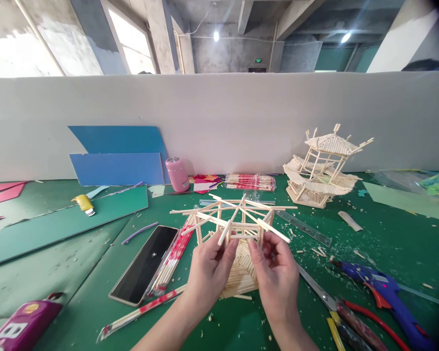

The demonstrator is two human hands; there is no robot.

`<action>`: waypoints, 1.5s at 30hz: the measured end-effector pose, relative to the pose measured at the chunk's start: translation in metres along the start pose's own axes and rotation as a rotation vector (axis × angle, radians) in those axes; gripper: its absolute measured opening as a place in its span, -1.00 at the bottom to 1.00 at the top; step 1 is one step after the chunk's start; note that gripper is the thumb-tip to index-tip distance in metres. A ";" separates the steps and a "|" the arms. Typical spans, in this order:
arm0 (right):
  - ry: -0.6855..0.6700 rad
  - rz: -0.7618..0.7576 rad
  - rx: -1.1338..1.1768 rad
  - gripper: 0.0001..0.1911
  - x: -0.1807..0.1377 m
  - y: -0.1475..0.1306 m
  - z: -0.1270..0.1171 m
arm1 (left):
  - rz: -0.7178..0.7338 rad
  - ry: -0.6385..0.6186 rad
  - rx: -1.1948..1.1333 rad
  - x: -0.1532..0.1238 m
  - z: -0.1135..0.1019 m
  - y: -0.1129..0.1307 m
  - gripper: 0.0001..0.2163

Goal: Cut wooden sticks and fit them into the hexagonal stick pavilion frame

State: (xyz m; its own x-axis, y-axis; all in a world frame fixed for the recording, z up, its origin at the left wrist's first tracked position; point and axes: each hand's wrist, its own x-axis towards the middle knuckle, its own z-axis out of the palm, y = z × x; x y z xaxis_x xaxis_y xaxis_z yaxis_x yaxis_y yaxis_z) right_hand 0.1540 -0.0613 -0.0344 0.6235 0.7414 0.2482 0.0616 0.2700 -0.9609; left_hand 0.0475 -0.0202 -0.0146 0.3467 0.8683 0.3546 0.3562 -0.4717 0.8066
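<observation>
Above the green table [223,336], left hand [209,263] and right hand [281,270] converge, fingers [256,253] pinching a stick frame [244,227].

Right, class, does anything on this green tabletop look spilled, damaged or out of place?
Yes: short stick offcuts and pale crumbs are strewn between the transparent ruler and blue glue gun. They look odd lying loose, unlike the sticks wrapped in plastic.

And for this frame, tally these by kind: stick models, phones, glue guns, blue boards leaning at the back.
Stick models: 2 (held frame, standing pavilion)
Phone: 1
Glue gun: 1
Blue boards: 2 (front board, rear board)
Total: 6
</observation>
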 end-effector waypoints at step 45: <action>0.010 0.005 -0.026 -0.82 0.001 0.001 0.002 | -0.004 0.009 0.005 0.002 -0.001 -0.002 -0.70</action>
State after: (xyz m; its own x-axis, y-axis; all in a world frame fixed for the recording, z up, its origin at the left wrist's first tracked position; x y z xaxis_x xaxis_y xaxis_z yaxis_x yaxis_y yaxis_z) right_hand 0.1530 -0.0591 -0.0350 0.6313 0.7368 0.2421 0.0783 0.2500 -0.9651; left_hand 0.0469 -0.0171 -0.0152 0.3375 0.8717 0.3552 0.3617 -0.4685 0.8061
